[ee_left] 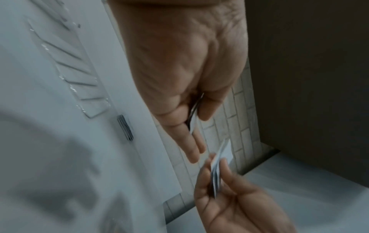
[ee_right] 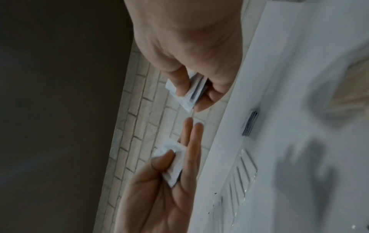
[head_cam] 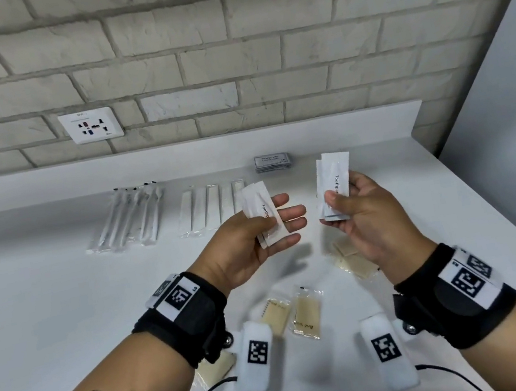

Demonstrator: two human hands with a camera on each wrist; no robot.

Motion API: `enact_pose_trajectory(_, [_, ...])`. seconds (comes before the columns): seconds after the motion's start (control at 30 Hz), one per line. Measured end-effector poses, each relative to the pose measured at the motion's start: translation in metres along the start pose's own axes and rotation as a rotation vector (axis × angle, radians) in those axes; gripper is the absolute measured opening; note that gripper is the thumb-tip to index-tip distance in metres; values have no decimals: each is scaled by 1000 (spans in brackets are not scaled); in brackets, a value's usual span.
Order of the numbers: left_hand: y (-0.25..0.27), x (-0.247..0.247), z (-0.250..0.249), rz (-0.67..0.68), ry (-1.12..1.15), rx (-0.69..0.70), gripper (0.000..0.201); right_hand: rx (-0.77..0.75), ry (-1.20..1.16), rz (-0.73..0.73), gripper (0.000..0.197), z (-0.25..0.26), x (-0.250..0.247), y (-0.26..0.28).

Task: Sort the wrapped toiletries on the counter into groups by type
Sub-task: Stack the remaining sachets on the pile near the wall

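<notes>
My left hand [head_cam: 283, 225] pinches a few white toothpaste sachets [head_cam: 260, 210] between the thumb and nearly straight fingers, above the middle of the white counter [head_cam: 62, 296]. Close to its right, my right hand [head_cam: 336, 202] grips a thicker bundle of the same sachets [head_cam: 334, 179], held upright. The two hands do not touch. The left wrist view shows the left hand [ee_left: 187, 110] with the sachets' edge [ee_left: 194, 124] poking out. In the right wrist view the right hand [ee_right: 199, 78] clamps its bundle [ee_right: 191, 93], and the left hand's sachets [ee_right: 175, 162] show below.
Wrapped toothbrushes [head_cam: 127, 220] and a row of long white wrapped items [head_cam: 207, 209] lie at the back. A grey sachet stack [head_cam: 272, 162] sits by the backsplash. Yellowish sachets [head_cam: 305, 312] lie scattered near me, some under my right hand [head_cam: 352, 256]. A grey panel [head_cam: 510, 119] bounds the right.
</notes>
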State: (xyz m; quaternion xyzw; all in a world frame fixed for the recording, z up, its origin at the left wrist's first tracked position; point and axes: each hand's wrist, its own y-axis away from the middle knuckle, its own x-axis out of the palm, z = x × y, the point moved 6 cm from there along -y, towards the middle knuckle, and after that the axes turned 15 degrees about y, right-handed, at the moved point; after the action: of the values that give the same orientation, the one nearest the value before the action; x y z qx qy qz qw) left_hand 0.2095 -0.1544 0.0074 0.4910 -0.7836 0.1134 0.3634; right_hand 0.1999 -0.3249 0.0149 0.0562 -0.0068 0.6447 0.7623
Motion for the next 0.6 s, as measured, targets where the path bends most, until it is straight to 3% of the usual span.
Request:
enact_pose_trajectory(0.1, [0, -3, 3, -37, -97, 50, 31, -5, 49, 161, 26, 4, 9, 6])
enact_pose_trajectory(0.2, [-3, -3, 8, -90, -288, 98, 36, -4, 155, 271, 30, 0, 26, 12])
enact_pose_trajectory(0.3, [-4, -3, 11, -95, -362, 96, 42, 15, 268, 218, 28, -8, 29, 9])
enact_pose_trajectory(0.53, [-1, -8, 16, -53, -264, 56, 34, 19, 118, 136, 15, -7, 18, 5])
enact_pose_trajectory(0.6, [-1, -12, 14, -85, -251, 92, 43, 19, 121, 138, 19, -6, 15, 4])
